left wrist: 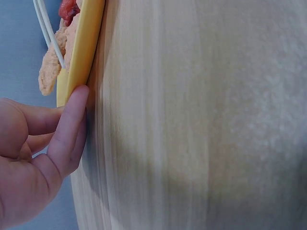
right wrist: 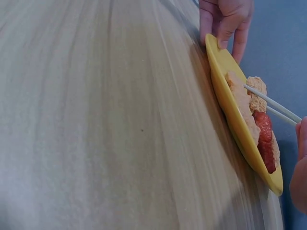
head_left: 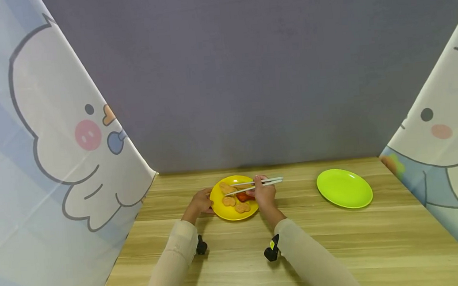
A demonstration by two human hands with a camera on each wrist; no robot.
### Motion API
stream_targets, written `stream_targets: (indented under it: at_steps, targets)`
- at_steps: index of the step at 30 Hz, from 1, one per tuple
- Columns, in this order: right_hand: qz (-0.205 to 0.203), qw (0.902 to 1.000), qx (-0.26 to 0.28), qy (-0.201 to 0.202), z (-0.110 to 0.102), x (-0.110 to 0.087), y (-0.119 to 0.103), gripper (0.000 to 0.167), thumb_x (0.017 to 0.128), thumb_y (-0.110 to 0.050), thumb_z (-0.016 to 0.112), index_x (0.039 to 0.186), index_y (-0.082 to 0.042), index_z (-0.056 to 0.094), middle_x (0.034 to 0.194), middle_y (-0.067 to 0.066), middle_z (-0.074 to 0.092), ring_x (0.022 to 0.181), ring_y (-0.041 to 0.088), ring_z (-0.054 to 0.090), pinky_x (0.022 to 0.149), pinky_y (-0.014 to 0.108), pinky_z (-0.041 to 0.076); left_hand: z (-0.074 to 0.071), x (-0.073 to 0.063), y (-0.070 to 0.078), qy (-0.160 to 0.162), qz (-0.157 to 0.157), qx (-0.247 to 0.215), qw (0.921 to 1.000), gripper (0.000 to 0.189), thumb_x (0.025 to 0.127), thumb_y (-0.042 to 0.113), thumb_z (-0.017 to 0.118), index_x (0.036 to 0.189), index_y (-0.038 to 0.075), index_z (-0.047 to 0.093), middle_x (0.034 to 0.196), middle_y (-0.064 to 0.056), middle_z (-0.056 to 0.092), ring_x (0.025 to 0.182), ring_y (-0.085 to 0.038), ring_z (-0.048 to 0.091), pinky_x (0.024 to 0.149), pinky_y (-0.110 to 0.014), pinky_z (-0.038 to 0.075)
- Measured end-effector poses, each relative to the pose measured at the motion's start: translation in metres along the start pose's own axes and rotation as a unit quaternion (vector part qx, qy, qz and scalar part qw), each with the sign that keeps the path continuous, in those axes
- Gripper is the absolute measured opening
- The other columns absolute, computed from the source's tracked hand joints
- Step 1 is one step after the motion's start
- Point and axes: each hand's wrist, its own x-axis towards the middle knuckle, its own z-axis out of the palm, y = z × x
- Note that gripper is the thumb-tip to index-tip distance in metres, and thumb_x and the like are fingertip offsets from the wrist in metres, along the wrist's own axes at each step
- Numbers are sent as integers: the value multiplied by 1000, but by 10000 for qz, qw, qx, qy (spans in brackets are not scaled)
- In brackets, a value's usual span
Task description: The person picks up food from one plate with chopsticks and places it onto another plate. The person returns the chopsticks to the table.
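A yellow plate [head_left: 227, 213] lies on the table, bearing several tan breaded nuggets [head_left: 229, 201] and a glossy red sausage-like piece [right wrist: 264, 139]. My left hand [head_left: 201, 201] pinches the plate's left rim, its thumb over the edge and fingers against the outside. In my right hand [head_left: 264, 193], at the plate's right side, a pair of pale chopsticks [head_left: 273, 181] is held. Their tips reach left across the food, one on each side of the upper-left nugget [head_left: 227, 188] in the head view. The right hand partly covers the red piece there.
To the right on the wooden table [head_left: 237, 266] stands a bright green plate [head_left: 344, 189] with nothing on it. A grey backdrop [head_left: 260, 78] rises behind the table. Printed cartoon sheets [head_left: 96, 187] flank both sides.
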Motion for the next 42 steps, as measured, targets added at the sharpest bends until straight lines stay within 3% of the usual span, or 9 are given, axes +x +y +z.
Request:
stream_targets:
  at_steps: [9, 14, 21, 29, 32, 36, 42]
  targets:
    - [94, 9999, -55, 86, 1, -3, 0, 29, 104, -22, 58, 117, 4, 64, 103, 31, 64, 50, 15, 69, 51, 29, 62, 3, 2, 1, -22, 70, -56, 10000, 60, 93, -14, 54, 150, 4, 49, 123, -28, 63, 87, -30, 74, 68, -39, 66]
    - [90, 9998, -186, 36, 2, -3, -1, 30, 105, -24, 57, 118, 2, 65, 98, 33, 66, 53, 16, 70, 53, 30, 63, 3, 3, 1, -4, 62, -89, 9999, 60, 93, -13, 54, 150, 5, 49, 125, -28, 62, 88, -30, 74, 68, -38, 66]
    - [72, 9998, -197, -21, -1, -5, -3, 35, 105, -25, 56, 122, 5, 64, 102, 36, 66, 50, 13, 68, 51, 28, 61, 5, 3, 3, -25, -5, -149, 9999, 59, 94, -13, 54, 150, 6, 49, 130, -29, 61, 91, -30, 74, 69, -39, 66]
    - [-168, 9998, -43, 4, -8, -5, -6, 33, 104, -22, 58, 118, 8, 63, 81, 15, 69, 49, 14, 68, 47, 29, 60, 4, 3, 1, 37, -29, -23, 10000, 60, 93, -13, 53, 151, 5, 48, 135, -29, 59, 88, -28, 73, 67, -38, 66]
    - [-399, 9992, 35, -74, -11, -4, -10, 32, 105, -21, 56, 114, 10, 62, 84, 16, 69, 51, 17, 69, 48, 31, 61, 3, 3, 2, 44, -33, -17, 10000, 60, 94, -12, 53, 151, 6, 48, 133, -29, 59, 87, -29, 73, 68, -38, 66]
    - [-671, 9975, 103, -203, -16, -1, -21, 28, 105, -20, 56, 105, 6, 66, 93, 25, 68, 54, 19, 72, 51, 32, 62, 3, 4, 2, 52, -27, 20, 10000, 60, 94, -11, 53, 151, 6, 48, 134, -29, 60, 87, -29, 74, 68, -38, 66]
    - [-805, 9958, -128, -416, -29, 1, -34, 28, 104, -22, 58, 105, 4, 67, 88, 13, 70, 57, 13, 72, 55, 28, 63, 2, 3, 0, 79, -59, 82, 9999, 59, 95, -10, 54, 151, 7, 49, 133, -28, 61, 88, -28, 74, 68, -37, 66]
